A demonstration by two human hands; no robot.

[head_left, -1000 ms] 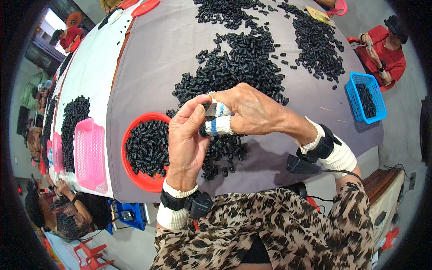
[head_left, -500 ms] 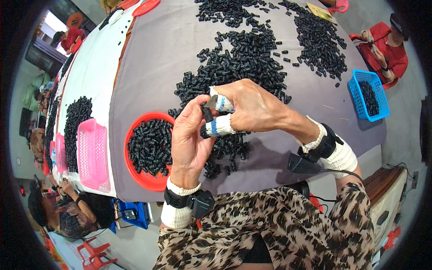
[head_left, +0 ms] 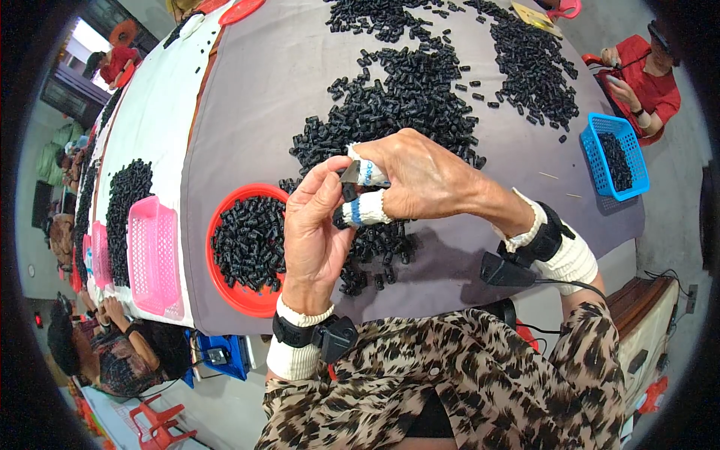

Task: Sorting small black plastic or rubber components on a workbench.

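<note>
My left hand [head_left: 315, 225] and my right hand [head_left: 420, 176] meet above the grey table [head_left: 255, 97]. Between their fingertips they pinch a small black part [head_left: 349, 184]; a small grey blade shows at the right thumb. Two fingers of my right hand wear white tape with blue stripes. Directly below lies a big heap of small black parts [head_left: 405, 105]. A round red tray [head_left: 244, 296] filled with such parts sits just left of my left hand.
A pink basket [head_left: 152, 251] lies left of the red tray beside another black heap [head_left: 124, 202]. A blue basket [head_left: 611, 154] with parts stands at the right edge near a person in red [head_left: 645, 75]. Other people sit along the left side.
Both hands have stayed together over the heap and shifted slightly; the fingers have re-gripped the small part.
</note>
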